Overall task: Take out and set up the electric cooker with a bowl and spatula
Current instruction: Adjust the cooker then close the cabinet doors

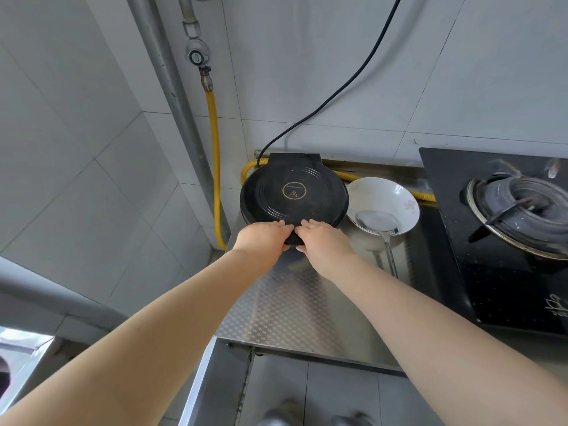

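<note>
On the steel worktop [295,302], both hands, left hand [261,238] and right hand [325,241], grasp the closed electric cooker [293,195] at its near handle. Just right, the bowl [384,198] holds the spatula [376,221], handle toward the person.

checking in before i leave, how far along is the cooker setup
Done: cooker on the counter, lid down, cord attached; bowl beside it with the spatula in it. In hand: left hand and right hand on the cooker's front edge. Left: perhaps only opening it.
</note>
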